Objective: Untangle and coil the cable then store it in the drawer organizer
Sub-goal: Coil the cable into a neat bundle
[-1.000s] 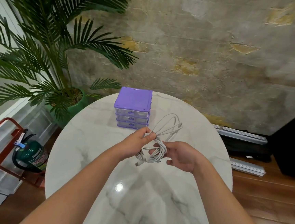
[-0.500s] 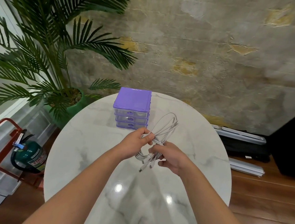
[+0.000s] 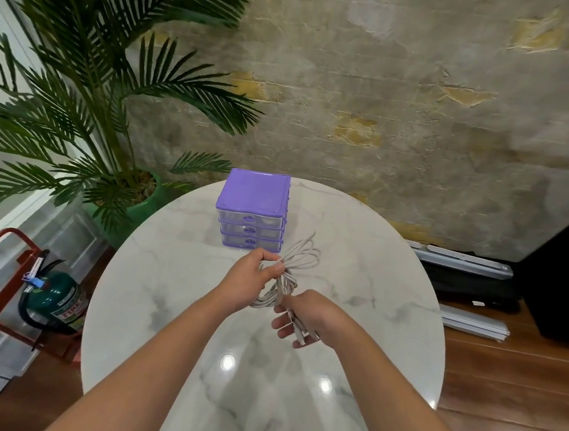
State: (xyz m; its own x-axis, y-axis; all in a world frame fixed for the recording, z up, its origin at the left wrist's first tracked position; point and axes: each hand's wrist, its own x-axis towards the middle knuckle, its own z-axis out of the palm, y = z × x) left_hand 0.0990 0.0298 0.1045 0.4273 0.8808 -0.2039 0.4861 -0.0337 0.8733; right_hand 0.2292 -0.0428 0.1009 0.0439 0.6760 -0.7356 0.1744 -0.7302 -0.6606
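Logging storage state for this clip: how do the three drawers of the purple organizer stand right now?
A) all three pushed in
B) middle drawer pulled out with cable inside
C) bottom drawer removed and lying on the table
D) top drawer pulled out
A: the drawer organizer shows three flush drawer fronts, while the cable is held between the left hand and right hand.

2 bare forearms come up from the bottom edge of the head view, uncovered as far as the frame shows, with no sleeve or cuff on either. The left hand (image 3: pixel 248 277) and right hand (image 3: pixel 305 315) are bare too. The short nails on the visible fingertips look plain, unpainted, though small in this view.
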